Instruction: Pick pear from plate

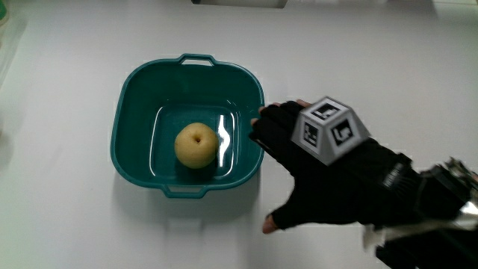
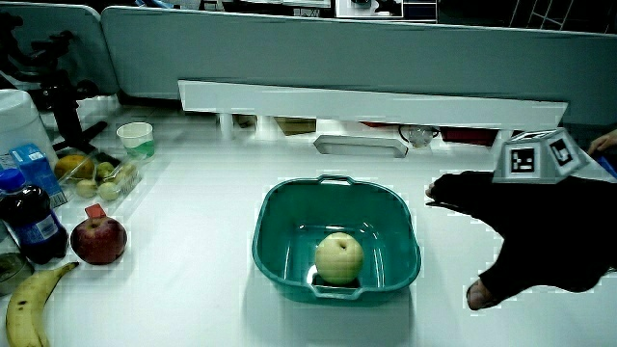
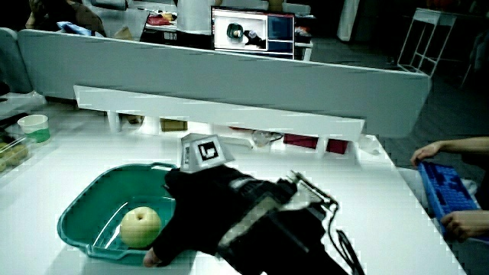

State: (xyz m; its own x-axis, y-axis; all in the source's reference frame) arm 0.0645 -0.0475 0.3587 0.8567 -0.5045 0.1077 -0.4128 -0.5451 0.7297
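Observation:
A yellow pear (image 1: 196, 145) lies in the middle of a teal basin (image 1: 138, 112) with small handles, standing on the white table. In both side views the pear (image 2: 339, 257) (image 3: 141, 226) rests on the basin's floor (image 2: 280, 231) (image 3: 92, 206), untouched. The black-gloved hand (image 1: 328, 179) hovers beside the basin, its fingertips just over the nearest part of the rim. Its fingers are spread and the thumb is held apart, with nothing in them. The patterned cube (image 1: 332, 128) sits on its back. The hand (image 2: 540, 231) (image 3: 206, 206) is level with the basin's rim.
A red apple (image 2: 98, 239), a banana (image 2: 29, 304) and a cola bottle (image 2: 29, 226) lie at the table's edge, away from the hand. A paper cup (image 2: 136, 138) and a fruit box (image 2: 92, 173) stand near the low partition (image 2: 366, 101).

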